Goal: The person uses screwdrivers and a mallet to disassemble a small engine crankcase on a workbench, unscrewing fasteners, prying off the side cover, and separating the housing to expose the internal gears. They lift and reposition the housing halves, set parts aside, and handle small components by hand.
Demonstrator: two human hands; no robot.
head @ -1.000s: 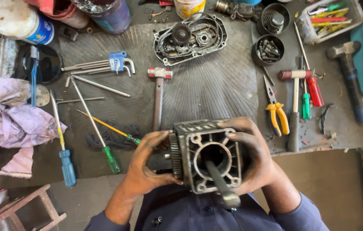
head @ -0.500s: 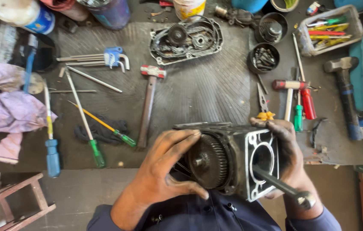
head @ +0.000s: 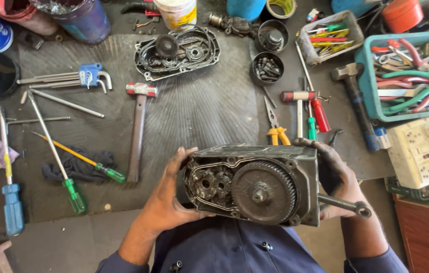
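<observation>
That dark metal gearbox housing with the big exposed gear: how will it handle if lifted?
The dark metal gearbox housing is probably heavy: thick casting, large steel gear, both hands, left hand and right hand, gripping it. Likely slippery, since surfaces look greasy. Rigid, not fragile.

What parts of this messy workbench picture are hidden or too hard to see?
Head view only:
- Right hand: its palm is hidden behind the gearbox housing.
- Left hand: fingertips are tucked behind the housing's edge.
- Wrench: its far end is hidden by the housing.
- Bolts in the small black cup: too small to count.
- Blue tool tray: cut off by the right edge.
</observation>
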